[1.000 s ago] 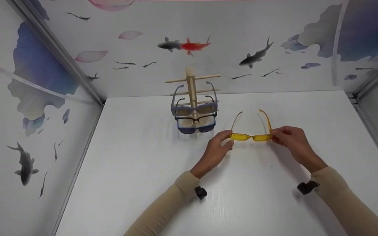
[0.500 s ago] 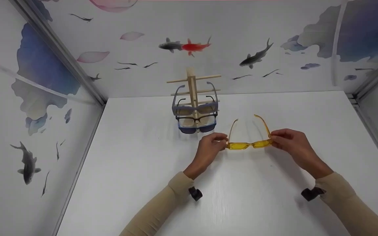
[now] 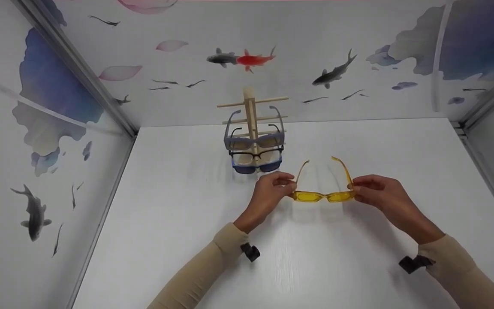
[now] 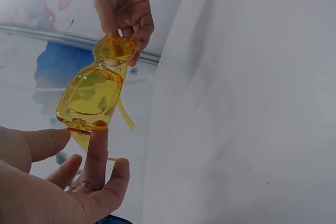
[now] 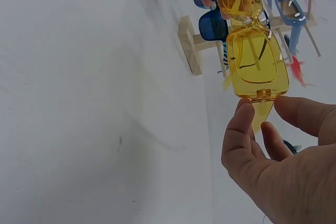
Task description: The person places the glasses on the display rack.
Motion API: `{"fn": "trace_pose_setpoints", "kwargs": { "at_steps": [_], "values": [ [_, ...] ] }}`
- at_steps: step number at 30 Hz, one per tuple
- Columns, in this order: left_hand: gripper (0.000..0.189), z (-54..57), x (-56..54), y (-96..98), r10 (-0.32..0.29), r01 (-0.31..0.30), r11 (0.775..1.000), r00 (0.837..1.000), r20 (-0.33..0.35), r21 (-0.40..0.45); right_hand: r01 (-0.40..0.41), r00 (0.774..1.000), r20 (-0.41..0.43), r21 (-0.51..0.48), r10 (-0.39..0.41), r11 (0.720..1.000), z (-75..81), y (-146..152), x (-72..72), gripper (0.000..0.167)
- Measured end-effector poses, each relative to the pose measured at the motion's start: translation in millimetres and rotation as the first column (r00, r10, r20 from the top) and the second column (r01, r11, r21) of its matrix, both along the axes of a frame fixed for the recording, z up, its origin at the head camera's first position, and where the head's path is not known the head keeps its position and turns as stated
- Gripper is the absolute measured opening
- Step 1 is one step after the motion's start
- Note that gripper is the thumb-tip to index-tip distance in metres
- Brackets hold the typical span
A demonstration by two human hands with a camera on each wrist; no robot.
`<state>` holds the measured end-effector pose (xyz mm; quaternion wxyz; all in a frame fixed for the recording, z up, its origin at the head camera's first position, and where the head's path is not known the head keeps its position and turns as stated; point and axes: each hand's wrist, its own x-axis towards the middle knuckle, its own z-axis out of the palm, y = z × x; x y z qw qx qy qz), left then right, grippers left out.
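A pair of yellow sunglasses [image 3: 309, 197] with see-through frame and lenses is held up over the white table, temples unfolded and pointing toward the back wall. My left hand [image 3: 268, 191] pinches the left hinge corner between thumb and fingers. At the opposite hinge corner my right hand [image 3: 378, 193] pinches the frame in the same way. Seen close in the left wrist view, the near yellow lens [image 4: 94, 95] sits just beyond the fingertips of the left hand [image 4: 68, 177]. In the right wrist view, the right hand [image 5: 278, 145] has its thumb and fingers at the hinge.
A wooden glasses rack [image 3: 250, 111] stands behind and left of the hands, bearing grey-blue sunglasses [image 3: 240, 144], black-rimmed glasses [image 3: 243, 159] and dark blue sunglasses [image 3: 245, 170]. Its upper rods are bare. Walls printed with fish enclose the white table [image 3: 165, 206] at back and sides.
Both hands have drawn the yellow sunglasses toward the person and slightly left, away from the back wall. The left hand's grip has tightened at the hinge corner. The rack has stayed put.
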<state>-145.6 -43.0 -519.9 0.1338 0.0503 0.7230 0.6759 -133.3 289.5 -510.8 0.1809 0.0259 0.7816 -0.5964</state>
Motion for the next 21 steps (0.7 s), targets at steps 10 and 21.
{"fn": "trace_pose_setpoints", "kwargs": {
  "at_steps": [10, 21],
  "values": [
    [0.034, 16.8, 0.4, -5.5, -0.066, 0.066, 0.997, 0.998, 0.012, -0.040, -0.031, 1.000, -0.009, -0.030, 0.030, 0.999, 10.8, -3.0, 4.6, 0.067],
    [0.029, 33.2, -1.0, -7.2, -0.072, 0.071, 0.996, 0.997, -0.007, -0.048, -0.054, 0.998, -0.024, -0.055, 0.053, 0.997, 20.8, -5.1, 8.8, 0.064]
  ]
}}
